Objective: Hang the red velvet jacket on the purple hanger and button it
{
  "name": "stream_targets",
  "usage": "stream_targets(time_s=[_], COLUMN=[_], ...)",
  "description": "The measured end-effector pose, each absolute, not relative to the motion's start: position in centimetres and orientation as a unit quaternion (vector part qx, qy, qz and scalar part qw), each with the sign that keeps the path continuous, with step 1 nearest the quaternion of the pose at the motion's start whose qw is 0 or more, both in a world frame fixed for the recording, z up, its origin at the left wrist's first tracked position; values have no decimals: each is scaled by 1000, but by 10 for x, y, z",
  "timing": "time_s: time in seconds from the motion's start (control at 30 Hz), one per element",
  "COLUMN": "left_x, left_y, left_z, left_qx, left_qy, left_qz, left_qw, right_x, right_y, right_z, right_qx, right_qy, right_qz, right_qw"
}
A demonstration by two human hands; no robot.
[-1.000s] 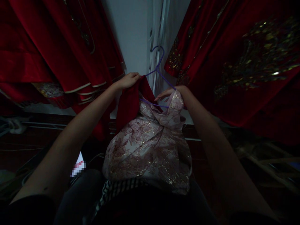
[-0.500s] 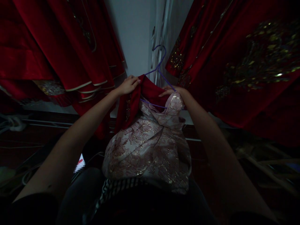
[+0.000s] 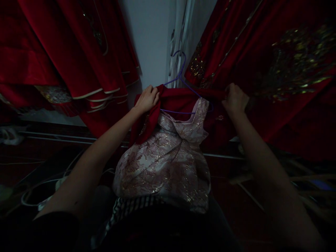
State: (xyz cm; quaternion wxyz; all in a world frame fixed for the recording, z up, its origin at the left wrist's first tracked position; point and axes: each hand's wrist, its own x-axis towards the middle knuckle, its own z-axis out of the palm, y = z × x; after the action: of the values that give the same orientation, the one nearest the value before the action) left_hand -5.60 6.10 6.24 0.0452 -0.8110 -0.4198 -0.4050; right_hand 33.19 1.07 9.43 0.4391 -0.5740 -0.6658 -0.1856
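Observation:
A pale pink floral brocade dress (image 3: 168, 154) lies over my lap, its strap on a purple hanger (image 3: 181, 71). Behind the dress, a dark red jacket (image 3: 178, 96) spreads out to both sides. My left hand (image 3: 148, 99) is closed on the jacket at its left shoulder, over the hanger's left arm. Out to the right, my right hand (image 3: 235, 99) grips the jacket's edge in a closed fist and holds the cloth stretched away from the dress. The hanger's right end shows beside the dress strap.
Red garments with gold trim (image 3: 91, 92) hang at the left. More red cloth with gold sequins (image 3: 301, 66) hangs at the right. Between them is a pale panel (image 3: 147, 38). A white cable (image 3: 25, 199) lies at lower left.
My right hand has moved right from the dress strap, pulling the red jacket out from behind the dress. My left hand stays at the left shoulder.

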Motion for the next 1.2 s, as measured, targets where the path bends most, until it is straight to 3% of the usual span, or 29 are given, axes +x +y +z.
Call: stream_targets(time_s=[0.27,0.47,0.67,0.87,1.03,1.2], left_x=[-26,-15,-12,-26,-22,8], left_y=[47,42,30,17,12,-2], left_z=[41,31,37,39,22,23], left_qx=[-762,-732,-717,-722,-715,-719], left_qy=[-433,-468,-458,-477,-490,-438], left_qz=[-475,-483,-517,-492,-498,-525], left_qw=[78,105,93,100,-7,-126], right_x=[307,239,163,188,212,189], right_y=[-36,-2,-2,-23,-20,-19], right_z=[78,53,24,32,37,32], right_qx=[-555,-548,-495,-487,-486,-438], right_qy=[-752,-725,-763,-742,-661,-705], right_qz=[-166,-14,73,6,67,167], right_qw=[315,417,410,461,568,532])
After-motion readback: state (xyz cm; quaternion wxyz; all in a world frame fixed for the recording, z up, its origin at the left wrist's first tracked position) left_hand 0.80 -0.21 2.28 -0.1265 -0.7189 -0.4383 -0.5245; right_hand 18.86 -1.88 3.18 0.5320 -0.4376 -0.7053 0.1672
